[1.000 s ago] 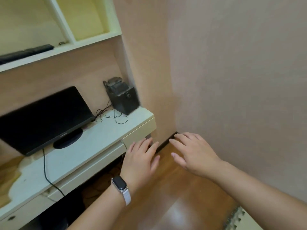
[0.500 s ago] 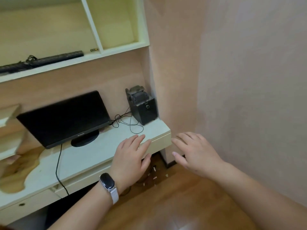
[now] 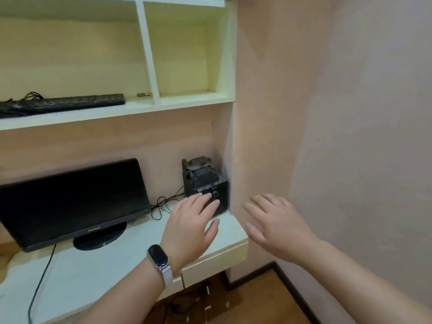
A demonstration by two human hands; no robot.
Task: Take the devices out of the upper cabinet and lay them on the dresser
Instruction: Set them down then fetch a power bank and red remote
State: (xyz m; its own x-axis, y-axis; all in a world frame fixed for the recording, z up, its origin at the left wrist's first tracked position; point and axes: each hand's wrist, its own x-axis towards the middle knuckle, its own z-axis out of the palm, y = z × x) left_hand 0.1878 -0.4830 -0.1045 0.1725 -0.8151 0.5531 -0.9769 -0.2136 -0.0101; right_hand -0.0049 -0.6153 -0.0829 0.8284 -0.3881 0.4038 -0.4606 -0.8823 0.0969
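We are looking from one head-worn camera, facing forward and slightly down, close to the desk (image 3: pixel 77 274); the shelf (image 3: pixel 112 113) is sitting toward eleven o'clock, the wall (image 3: pixel 362 113) toward two.

the flat black keyboard (image 3: pixel 63 104) runs off the left edge; the left hand (image 3: pixel 190 226) hides part of the black box speaker's (image 3: pixel 207 189) front.

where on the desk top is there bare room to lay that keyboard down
Bare room: the dresser top in front of the monitor, from its stand to the front edge. Crowded: the right back corner, with the speaker box and loose cable. Keyboard still shelved.
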